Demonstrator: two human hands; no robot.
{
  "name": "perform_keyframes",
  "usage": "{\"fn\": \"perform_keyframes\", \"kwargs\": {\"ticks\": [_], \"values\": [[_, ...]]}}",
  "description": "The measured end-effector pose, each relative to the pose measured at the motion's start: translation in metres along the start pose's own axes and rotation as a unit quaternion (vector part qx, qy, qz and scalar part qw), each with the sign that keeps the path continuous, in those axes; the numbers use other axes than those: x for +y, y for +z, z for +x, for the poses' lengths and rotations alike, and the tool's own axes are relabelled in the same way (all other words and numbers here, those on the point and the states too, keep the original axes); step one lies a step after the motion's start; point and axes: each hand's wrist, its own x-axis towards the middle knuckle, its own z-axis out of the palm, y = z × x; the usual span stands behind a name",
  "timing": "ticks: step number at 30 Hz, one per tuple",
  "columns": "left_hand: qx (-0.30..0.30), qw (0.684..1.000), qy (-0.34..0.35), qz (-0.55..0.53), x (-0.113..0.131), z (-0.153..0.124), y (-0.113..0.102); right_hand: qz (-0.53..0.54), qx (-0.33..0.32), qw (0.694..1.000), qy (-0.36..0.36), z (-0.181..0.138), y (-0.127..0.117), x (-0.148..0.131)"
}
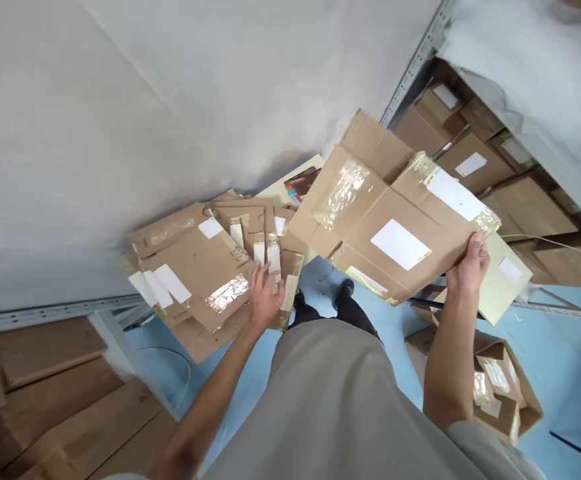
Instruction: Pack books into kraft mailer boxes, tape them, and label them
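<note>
A flattened cardboard box [370, 207] with a white label and strips of shiny tape is held up at a tilt by my right hand [470, 263]. The thumb and fingers pinch its near right edge. To the left lies a pile of flattened cardboard boxes [195, 267], with several white labels and tape on them. My left hand [264, 293] rests on the right part of this pile, fingers stretched out and apart. Behind the held box a pale yellow board [505, 273] shows in part. Another pale surface [275, 187] with a dark picture on it sticks out behind the pile.
Shelves on the right hold several cardboard boxes [470, 157], with cloudy plastic wrap [535, 87] above them. On the blue floor stands an open carton [525, 393] with taped pieces inside. More boxes [70, 413] fill the lower left. A pale wall sheet [145, 100] hangs ahead.
</note>
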Motion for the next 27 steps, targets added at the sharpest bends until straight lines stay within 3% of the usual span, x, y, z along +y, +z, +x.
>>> {"fn": "perform_keyframes", "kwargs": {"ticks": [5, 9, 12, 16, 20, 27], "values": [[-0.005, 0.991, 0.049, -0.128, 0.094, 0.106, 0.027, -0.018, 0.016, 0.999, 0.021, 0.024, -0.07, 0.014], [-0.052, 0.961, 0.077, -0.26, 0.169, 0.181, 0.08, -0.04, 0.022, 0.999, 0.025, 0.052, -0.13, 0.022], [-0.118, 0.928, 0.083, -0.343, 0.232, 0.22, 0.128, -0.049, 0.022, 0.998, 0.043, 0.076, -0.18, 0.029], [-0.185, 0.886, 0.042, -0.424, 0.325, 0.242, 0.186, -0.069, 0.033, 0.995, 0.069, 0.105, -0.244, 0.038], [-0.221, 0.874, 0.01, -0.433, 0.407, 0.239, 0.232, -0.097, 0.038, 0.993, 0.06, 0.13, -0.298, 0.042], [-0.245, 0.88, 0.029, -0.406, 0.489, 0.258, 0.307, -0.119, 0.029, 0.99, 0.067, 0.159, -0.359, 0.058]]}}
